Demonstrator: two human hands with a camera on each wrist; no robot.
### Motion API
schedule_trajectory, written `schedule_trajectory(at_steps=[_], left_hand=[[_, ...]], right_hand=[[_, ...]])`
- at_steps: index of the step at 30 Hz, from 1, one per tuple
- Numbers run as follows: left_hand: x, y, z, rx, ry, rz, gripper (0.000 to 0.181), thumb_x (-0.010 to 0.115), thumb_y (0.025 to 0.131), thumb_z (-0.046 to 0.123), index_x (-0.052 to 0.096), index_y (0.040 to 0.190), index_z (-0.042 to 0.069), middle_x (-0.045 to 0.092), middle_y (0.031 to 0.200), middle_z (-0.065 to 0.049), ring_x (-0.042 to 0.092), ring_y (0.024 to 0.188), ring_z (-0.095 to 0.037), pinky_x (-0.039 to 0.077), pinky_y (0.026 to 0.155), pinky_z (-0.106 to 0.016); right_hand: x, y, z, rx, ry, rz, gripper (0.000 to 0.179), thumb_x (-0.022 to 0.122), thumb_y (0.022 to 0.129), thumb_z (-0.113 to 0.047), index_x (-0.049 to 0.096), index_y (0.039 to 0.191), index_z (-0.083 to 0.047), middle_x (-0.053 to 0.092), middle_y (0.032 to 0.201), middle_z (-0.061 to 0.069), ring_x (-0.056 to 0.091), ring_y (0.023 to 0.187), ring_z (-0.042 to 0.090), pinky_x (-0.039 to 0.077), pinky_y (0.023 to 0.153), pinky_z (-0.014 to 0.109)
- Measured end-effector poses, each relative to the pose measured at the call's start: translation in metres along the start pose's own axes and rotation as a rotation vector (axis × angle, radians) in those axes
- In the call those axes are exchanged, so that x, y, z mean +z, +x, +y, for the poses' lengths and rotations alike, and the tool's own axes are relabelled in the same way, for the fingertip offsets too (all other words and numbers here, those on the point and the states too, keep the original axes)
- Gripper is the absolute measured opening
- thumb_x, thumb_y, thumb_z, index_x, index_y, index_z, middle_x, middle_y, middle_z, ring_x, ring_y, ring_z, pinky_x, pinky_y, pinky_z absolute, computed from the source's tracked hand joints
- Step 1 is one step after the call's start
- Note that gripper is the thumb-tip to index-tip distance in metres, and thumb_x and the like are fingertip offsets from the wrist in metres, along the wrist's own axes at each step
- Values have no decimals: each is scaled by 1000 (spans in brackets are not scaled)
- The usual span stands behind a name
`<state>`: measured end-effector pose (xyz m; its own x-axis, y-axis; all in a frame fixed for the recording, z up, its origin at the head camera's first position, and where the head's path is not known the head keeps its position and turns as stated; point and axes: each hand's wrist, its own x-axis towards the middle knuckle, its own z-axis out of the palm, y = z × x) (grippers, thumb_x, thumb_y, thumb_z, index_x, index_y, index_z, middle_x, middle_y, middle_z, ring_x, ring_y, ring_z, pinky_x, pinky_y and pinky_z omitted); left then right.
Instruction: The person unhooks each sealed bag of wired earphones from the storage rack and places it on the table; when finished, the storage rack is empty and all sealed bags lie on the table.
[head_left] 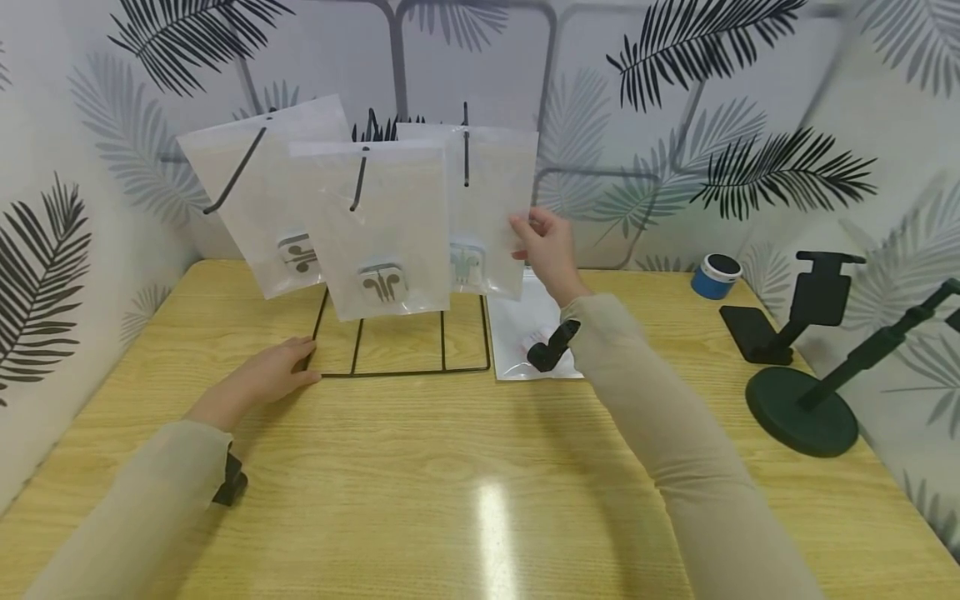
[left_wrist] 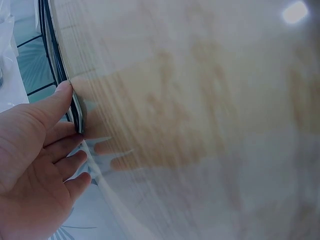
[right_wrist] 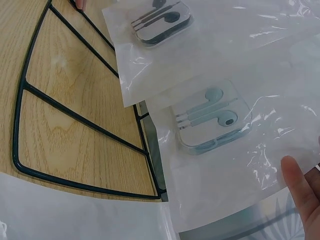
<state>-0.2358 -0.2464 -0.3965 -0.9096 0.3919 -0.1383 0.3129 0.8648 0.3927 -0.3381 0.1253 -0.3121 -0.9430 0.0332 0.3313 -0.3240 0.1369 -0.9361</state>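
Observation:
Three frosted plastic bags, each with a boxed pair of earphones, hang from the black hooks of a wire rack (head_left: 405, 373). My left hand (head_left: 266, 371) grips the left side of the rack's base, thumb on one side and fingers on the other. At the right-hand bag (head_left: 498, 192), my right hand (head_left: 551, 250) pinches the right edge, its thumb (right_wrist: 297, 185) on the front face. That bag's earphones (right_wrist: 212, 120) look pale teal. The middle bag (head_left: 375, 217) hangs in front, overlapping the left bag (head_left: 258, 200); both contain dark earphones.
Another plastic bag (head_left: 517, 333) lies on the wooden table (head_left: 405, 475) right of the rack, partly under my right wrist. Farther right are a blue round container (head_left: 714, 279), a black phone holder (head_left: 817, 292) and a dark round-based stand (head_left: 801, 412). A leaf-patterned wall (head_left: 600, 142) rises behind.

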Motion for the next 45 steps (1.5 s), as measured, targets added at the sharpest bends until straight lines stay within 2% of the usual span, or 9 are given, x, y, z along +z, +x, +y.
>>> schedule_trajectory(at_steps=[4,12,16,21,24,29,33,39,45], left_hand=[[1,0,-1,1,3,-2,60,56,93,21,31,134,-16,25,138,-36,24,125,-51,23,101,-59],[2,1,-3,6,3,0,60,56,93,21,31,134,-16,25,138,-36,24,125,-51,24,101,-59],[1,1,-3,9,7,6,60,56,93,20,32,134,-16,26,138,-36,24,125,-51,24,101,-59],[1,1,-3,9,7,7,59,56,93,20,32,134,-16,26,137,-36,25,125,-51,24,101,-59],[0,1,-2,9,10,6,59,56,93,19,32,134,-16,26,137,-36,25,125,-51,24,101,-59],[-1,1,-1,8,13,6,59,56,93,19,32,133,-16,27,137,-36,25,125,-51,23,101,-59],[-1,0,0,3,8,1,59,56,93,19,32,134,-16,26,138,-36,24,125,-51,23,101,-59],[-2,1,0,6,17,-3,59,55,94,19,31,134,-17,26,138,-36,24,125,-51,22,101,-59],[-1,1,0,12,23,-6,59,55,93,19,31,134,-17,26,137,-37,24,125,-51,23,101,-59]], right_hand=[[1,-4,0,-43,-3,15,23,59,91,-12,63,102,9,65,93,20,61,61,16,53,54,23],[1,-10,1,-77,10,52,22,61,90,-9,62,98,11,64,82,11,57,52,11,52,51,22],[0,-16,-2,-108,-25,62,21,60,90,-10,63,98,10,66,85,16,58,54,11,52,50,22],[-1,-27,-5,-158,-84,62,22,59,91,-13,64,100,7,66,89,20,59,59,16,50,47,22],[-2,-33,-6,-173,-106,60,23,59,91,-13,64,102,7,66,87,21,57,55,18,49,45,21],[-2,-49,-22,-195,-105,53,21,59,91,-7,63,100,11,65,83,26,52,46,16,47,42,21],[-2,-64,-38,-219,-111,45,18,57,90,-2,62,99,14,64,83,29,52,45,17,46,41,20],[-6,-74,-43,-238,-102,21,18,57,90,-1,62,98,14,64,82,28,54,47,19,46,40,20],[-9,-83,-46,-232,-70,-16,19,58,90,-1,62,99,15,64,82,29,51,42,14,46,39,21]])
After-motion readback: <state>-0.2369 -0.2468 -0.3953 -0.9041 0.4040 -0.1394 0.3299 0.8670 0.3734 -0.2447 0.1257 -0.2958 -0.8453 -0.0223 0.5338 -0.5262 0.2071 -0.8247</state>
